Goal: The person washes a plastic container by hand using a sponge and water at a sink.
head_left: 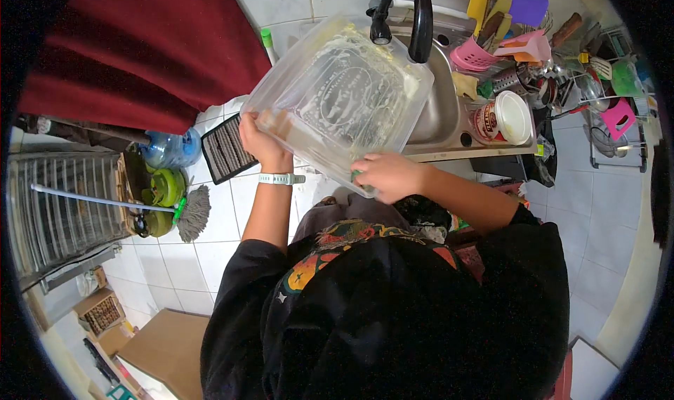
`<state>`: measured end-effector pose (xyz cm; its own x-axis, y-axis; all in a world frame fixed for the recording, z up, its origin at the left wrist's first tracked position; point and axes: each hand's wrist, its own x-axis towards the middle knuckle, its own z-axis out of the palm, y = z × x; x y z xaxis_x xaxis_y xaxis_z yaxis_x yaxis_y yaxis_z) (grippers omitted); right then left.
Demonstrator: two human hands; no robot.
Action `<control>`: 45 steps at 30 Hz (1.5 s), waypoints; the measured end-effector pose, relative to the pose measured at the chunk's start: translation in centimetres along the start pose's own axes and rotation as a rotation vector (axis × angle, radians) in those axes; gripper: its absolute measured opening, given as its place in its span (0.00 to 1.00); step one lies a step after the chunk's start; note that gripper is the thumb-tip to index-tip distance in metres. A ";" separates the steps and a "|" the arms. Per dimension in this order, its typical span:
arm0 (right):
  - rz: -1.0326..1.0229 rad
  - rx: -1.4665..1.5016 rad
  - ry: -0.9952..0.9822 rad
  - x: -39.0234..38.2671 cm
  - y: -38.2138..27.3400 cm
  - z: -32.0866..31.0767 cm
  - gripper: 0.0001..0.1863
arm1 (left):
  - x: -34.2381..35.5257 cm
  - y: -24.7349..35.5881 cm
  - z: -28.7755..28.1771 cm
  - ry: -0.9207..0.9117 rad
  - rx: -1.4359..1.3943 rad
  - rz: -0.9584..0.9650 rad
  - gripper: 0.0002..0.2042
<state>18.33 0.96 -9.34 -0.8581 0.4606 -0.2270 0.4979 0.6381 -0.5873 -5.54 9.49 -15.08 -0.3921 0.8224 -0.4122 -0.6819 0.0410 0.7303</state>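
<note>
Left hand point(263, 145) grips the left rim of the plastic box point(344, 98), probably light, stiff and slippery, best held there; right hand point(390, 177) clutches what seems a green sponge point(357, 174)

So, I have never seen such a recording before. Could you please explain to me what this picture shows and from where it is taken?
There is no machine here: a person works with two bare hands. The picture comes from a wide camera worn on the person's head, looking down, so straight edges bend near the rim. Its left is the person's left.

The left hand grips the edge of a clear plastic container with whitish smears inside. The right hand is at its near side; something green shows by the fingers, too unclear to name.

Beyond is a metal sink under a black faucet. Beside the basin sit a white tub and a pink basket of utensils.
</note>
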 end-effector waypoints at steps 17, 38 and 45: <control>0.104 0.220 0.086 0.5 3.8 -0.3 0.15 | -9.7 -4.2 -1.4 -0.341 0.084 -0.048 0.21; 0.362 0.212 0.532 4.5 4.3 2.3 0.05 | -9.4 -3.8 -1.9 -0.241 0.009 -0.089 0.14; 0.498 0.127 0.712 1.2 11.8 0.5 0.05 | -10.1 -3.0 -1.7 -0.251 0.089 -0.137 0.19</control>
<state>23.14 8.77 -16.94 -0.2414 0.9698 0.0337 0.7397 0.2064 -0.6405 -0.58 0.11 -14.06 -0.1280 0.9198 -0.3709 -0.6571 0.2014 0.7264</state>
